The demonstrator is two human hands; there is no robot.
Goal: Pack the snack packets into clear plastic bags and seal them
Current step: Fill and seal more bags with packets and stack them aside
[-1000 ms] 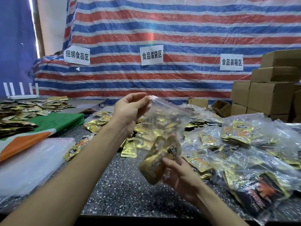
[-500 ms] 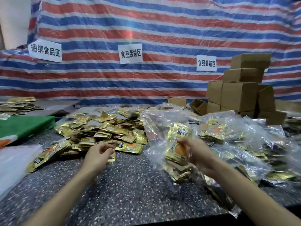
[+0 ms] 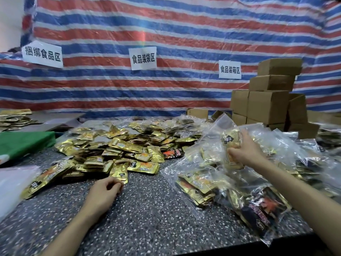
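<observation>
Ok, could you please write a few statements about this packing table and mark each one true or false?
1. The right hand grips a clear plastic bag that is already filled. True.
2. The left hand is raised high above the table. False: it sits low over the table, at the near edge of the loose gold packets.
3. Cardboard boxes are stacked at the far right. True.
4. The green cloth lies on the right. False: it is on the left.
5. Three paper signs hang on the striped tarpaulin. True.
</observation>
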